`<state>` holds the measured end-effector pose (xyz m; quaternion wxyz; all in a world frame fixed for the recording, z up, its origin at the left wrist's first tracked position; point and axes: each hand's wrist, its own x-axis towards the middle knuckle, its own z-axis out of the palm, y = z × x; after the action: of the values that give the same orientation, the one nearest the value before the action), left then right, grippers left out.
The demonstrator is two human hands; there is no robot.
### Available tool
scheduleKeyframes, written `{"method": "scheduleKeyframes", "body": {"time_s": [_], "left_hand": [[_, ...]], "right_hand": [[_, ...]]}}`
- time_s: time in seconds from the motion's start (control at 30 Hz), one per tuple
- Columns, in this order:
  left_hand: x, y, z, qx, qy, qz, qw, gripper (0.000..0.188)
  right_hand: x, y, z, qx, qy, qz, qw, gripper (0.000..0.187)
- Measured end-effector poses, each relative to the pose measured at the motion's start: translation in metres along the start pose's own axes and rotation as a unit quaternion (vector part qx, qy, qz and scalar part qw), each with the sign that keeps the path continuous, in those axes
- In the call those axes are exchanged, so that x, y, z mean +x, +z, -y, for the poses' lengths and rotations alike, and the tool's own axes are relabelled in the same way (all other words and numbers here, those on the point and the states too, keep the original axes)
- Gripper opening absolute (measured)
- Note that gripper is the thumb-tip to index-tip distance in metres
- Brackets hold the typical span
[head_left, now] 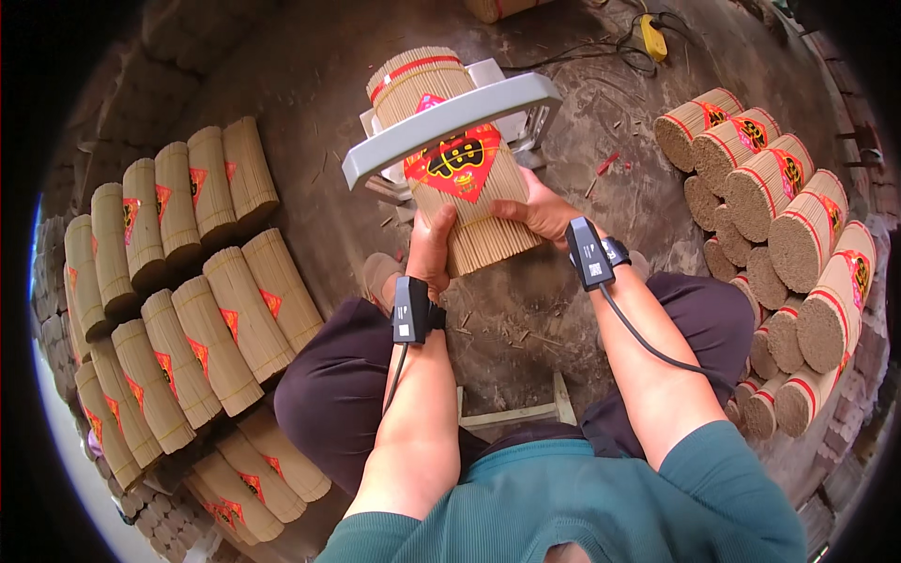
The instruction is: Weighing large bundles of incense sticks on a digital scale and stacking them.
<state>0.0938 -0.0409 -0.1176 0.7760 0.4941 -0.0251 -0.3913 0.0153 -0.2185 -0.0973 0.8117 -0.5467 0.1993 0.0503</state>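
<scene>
A thick round bundle of thin tan sticks, resembling incense, lies under the grey arch of a small pale machine. Its far end pokes out beyond the arch, with a red band around it. A red diamond-shaped label with black and gold print faces up in the middle. My left hand is closed around the bundle's near left side, thumb on top. On the near right side my right hand grips it the same way. The undersides of both hands' fingers are hidden by the bundle.
Similar bundles with red labels stand in rows at left. More red-banded bundles are piled at right, ends toward me. A yellow power socket with black cable lies on the far floor. A low wooden frame is between my knees.
</scene>
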Motion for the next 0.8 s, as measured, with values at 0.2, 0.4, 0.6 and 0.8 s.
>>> {"method": "scheduleKeyframes", "body": {"time_s": [0.2, 0.4, 0.6, 0.8], "left_hand": [[-0.001, -0.002, -0.002, 0.003, 0.010, 0.010, 1.000, 0.085], [-0.024, -0.001, -0.003, -0.015, -0.030, 0.000, 0.999, 0.076], [-0.089, 0.013, -0.001, -0.136, -0.180, 0.015, 0.974, 0.061], [-0.181, 0.044, -0.005, -0.070, -0.250, -0.003, 0.966, 0.059]], "right_hand": [[-0.002, 0.006, 0.002, 0.019, -0.002, -0.001, 1.000, 0.119], [-0.021, 0.016, 0.005, -0.023, 0.004, -0.035, 0.999, 0.108], [-0.092, 0.032, -0.001, 0.050, -0.030, 0.036, 0.998, 0.073], [-0.192, 0.059, 0.014, 0.084, 0.037, 0.054, 0.994, 0.068]]}}
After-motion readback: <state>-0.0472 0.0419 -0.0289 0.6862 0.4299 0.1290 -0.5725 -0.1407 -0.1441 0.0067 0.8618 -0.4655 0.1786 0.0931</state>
